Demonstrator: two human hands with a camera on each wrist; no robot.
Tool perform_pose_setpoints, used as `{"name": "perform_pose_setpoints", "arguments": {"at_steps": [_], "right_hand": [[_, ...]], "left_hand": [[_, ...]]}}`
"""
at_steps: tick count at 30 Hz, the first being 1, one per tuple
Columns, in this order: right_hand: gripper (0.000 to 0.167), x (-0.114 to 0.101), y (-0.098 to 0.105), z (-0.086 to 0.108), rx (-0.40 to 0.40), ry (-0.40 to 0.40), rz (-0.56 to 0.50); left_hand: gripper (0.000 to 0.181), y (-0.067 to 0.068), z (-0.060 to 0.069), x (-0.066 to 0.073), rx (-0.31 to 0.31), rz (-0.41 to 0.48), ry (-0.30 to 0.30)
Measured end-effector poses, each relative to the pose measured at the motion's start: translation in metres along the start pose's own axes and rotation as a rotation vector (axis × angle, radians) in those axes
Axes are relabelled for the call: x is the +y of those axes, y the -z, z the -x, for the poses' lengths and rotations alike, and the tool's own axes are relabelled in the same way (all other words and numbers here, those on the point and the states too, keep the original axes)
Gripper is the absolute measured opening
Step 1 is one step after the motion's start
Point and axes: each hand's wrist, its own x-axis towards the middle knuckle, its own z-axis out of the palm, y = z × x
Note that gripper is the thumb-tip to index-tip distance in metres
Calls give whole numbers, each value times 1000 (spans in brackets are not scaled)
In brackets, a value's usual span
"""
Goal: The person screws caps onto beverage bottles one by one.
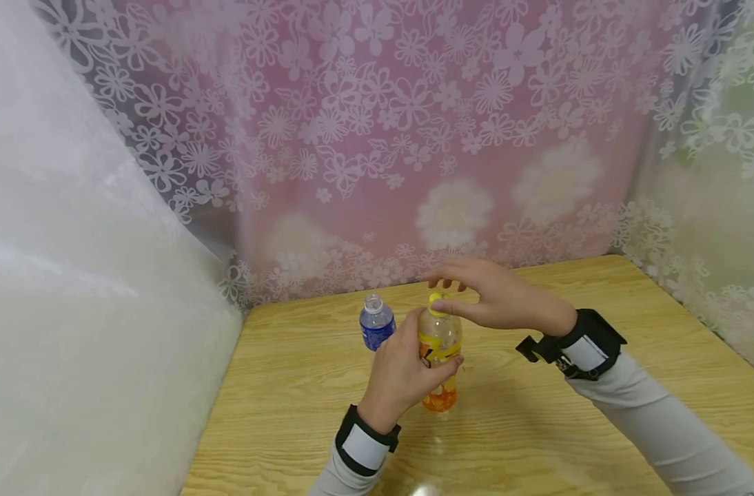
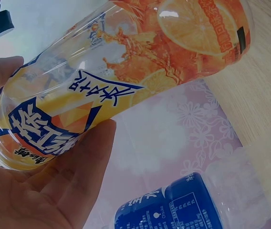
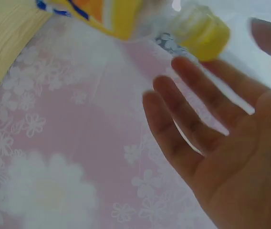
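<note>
In the head view my left hand point(image 1: 400, 372) grips the yellow-labelled bottle point(image 1: 440, 348) round its middle; the bottle stands on the wooden table with a little orange showing at its base. The left wrist view shows that bottle point(image 2: 121, 62) against the palm and fingers of my left hand point(image 2: 54, 191). A yellow cap point(image 3: 211, 43) sits at its mouth in the right wrist view. Beside it my right hand point(image 3: 221, 138) has its fingers spread and extended, the thumb apart. From the head, my right hand point(image 1: 495, 296) is over the bottle's top, thumb by the cap.
A blue-labelled bottle point(image 1: 377, 324) with a clear neck and no cap visible stands just left and behind, partly beside my left hand. The wooden table point(image 1: 278, 406) meets a pink floral curtain point(image 1: 352, 172) at the back. A whitish sheet point(image 1: 92, 310) hangs along the left side.
</note>
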Motion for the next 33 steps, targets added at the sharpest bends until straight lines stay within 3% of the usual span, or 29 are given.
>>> {"name": "perform_pose_setpoints", "arguments": {"at_steps": [3,5,9,14,18,26,30,33], "right_hand": [[38,0,7,4,-61,26,-117],[36,0,10,6,-90,42,-128],[29,1,9,6,-88,38,-75],[20,-1,1,3,-11,-13,38],[30,-3,-4,4,26,-62,140],[31,1,8,13,-49,46,-88],[19,0,4,11,-2,20,-5],[31,-1,0,9,20,-28,69]], "left_hand": [[83,1,0,0,0,2,-10],[83,1,0,1,0,-2,-15],[83,0,0,1,-5,-12,-12],[82,-1,1,2,-26,-5,8],[82,-3,1,2,-41,8,16],[85,-3,2,3,-15,-16,-14],[83,-4,2,4,-18,-14,-6],[84,-5,2,5,-20,-15,-7]]}}
